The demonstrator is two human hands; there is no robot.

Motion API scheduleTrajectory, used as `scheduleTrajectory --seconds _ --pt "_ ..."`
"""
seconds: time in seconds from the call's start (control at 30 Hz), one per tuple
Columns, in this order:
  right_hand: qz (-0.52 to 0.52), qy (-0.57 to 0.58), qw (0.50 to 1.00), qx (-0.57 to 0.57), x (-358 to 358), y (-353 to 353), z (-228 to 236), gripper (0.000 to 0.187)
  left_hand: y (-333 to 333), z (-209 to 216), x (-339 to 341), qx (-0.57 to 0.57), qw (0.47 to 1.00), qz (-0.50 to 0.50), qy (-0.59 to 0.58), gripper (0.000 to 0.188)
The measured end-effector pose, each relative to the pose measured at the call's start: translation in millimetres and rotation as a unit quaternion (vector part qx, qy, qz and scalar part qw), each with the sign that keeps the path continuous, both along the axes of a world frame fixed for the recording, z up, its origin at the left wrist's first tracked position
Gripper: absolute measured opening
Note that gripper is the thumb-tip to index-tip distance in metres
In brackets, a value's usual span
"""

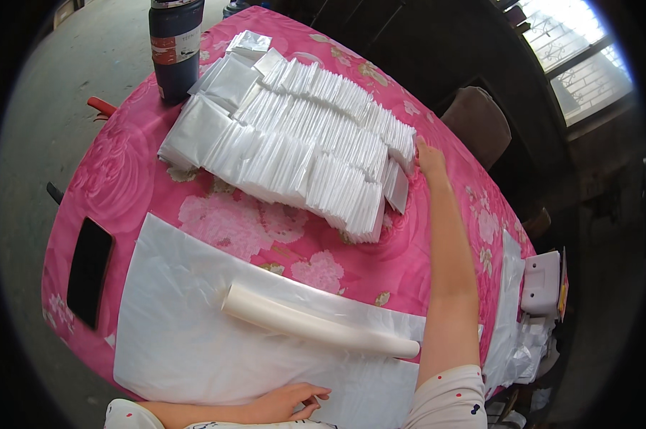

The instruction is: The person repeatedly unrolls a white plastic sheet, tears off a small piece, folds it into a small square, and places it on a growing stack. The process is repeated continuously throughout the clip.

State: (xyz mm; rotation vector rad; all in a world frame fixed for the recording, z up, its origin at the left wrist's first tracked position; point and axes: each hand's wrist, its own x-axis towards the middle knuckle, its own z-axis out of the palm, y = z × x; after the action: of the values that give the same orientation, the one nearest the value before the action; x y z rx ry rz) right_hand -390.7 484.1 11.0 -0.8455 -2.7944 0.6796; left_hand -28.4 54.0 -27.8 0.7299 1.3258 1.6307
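The right hand (431,159) reaches, fingers spread, to the far end of the stacked white folded bags (301,143) on the pink desk (230,222). The left hand (288,402), grip apparently pinched, rests on the plastic sheet (180,336). Best lift one packet cleanly, without toppling the rows.

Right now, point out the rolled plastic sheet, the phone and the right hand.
rolled plastic sheet (316,323), head view, middle of the roll.
phone (89,272), head view, centre of its dark screen.
right hand (430,159), head view, back of the hand.
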Motion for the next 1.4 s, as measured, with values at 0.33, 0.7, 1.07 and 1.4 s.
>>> scheduleTrajectory --seconds 0.33,0.7,1.07,1.4 --pt "-0.037 0.115 0.984 -0.127 36 -12 -18 0.050 -1 4 -3 -0.026 1.000 -0.006 0.013 0.032" --pt "-0.025 0.222 0.967 -0.122 99 -18 -30 0.022 1 1 -2 -0.013 0.999 -0.005 0.036 0.032" --pt "0.011 0.148 0.939 -0.311 108 -92 -15 0.043 -2 13 -6 -0.007 0.999 0.014 0.038 0.033" --pt "0.121 0.141 0.932 -0.310 94 -96 -26 0.047 -3 13 -6 -0.019 0.999 0.009 0.033 0.032"
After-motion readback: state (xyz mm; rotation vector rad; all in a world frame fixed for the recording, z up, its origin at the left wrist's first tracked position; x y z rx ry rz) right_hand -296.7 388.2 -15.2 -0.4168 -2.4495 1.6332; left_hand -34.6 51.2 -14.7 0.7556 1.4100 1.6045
